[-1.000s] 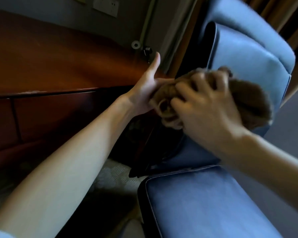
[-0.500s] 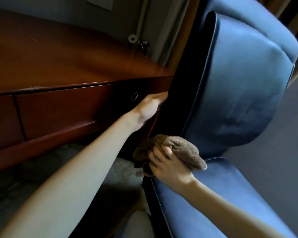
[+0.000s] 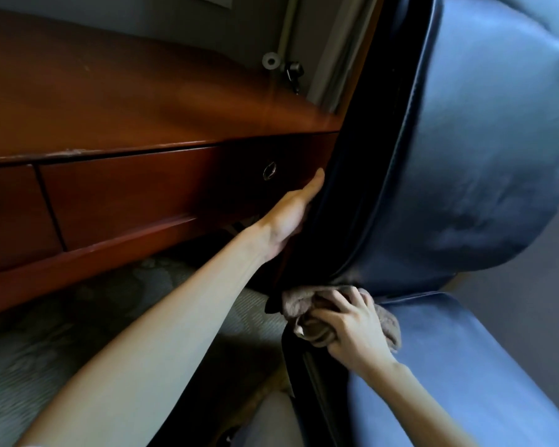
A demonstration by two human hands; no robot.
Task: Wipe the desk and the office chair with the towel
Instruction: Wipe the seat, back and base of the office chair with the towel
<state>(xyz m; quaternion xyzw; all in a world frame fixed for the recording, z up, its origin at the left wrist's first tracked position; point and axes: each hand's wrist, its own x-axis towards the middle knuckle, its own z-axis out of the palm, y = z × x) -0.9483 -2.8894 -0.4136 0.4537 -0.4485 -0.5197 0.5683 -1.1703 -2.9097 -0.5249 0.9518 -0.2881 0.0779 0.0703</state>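
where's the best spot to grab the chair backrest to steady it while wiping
Take the backrest by its dark side edge, coming from the desk side, where the left hand holds it. That edge is narrow enough to clasp, and it leaves the blue front free for the right hand with the towel.

Your left hand (image 3: 289, 219) shows only its back and thumb. The fingers vanish behind the dark left edge of the blue leather office chair (image 3: 481, 156), so you cannot tell how they lie. Your right hand (image 3: 355, 330) covers the middle of the crumpled brown cloth towel (image 3: 299, 306), whose far end slips out of sight under the chair. The chair runs off the top, right and near edges, the red-brown wooden desk (image 3: 110, 101) off the left. The small round metal fitting (image 3: 269, 171) on the drawer front (image 3: 142, 195) is too dim to identify, as is the small black object (image 3: 293, 71) on the far wall (image 3: 142, 14).
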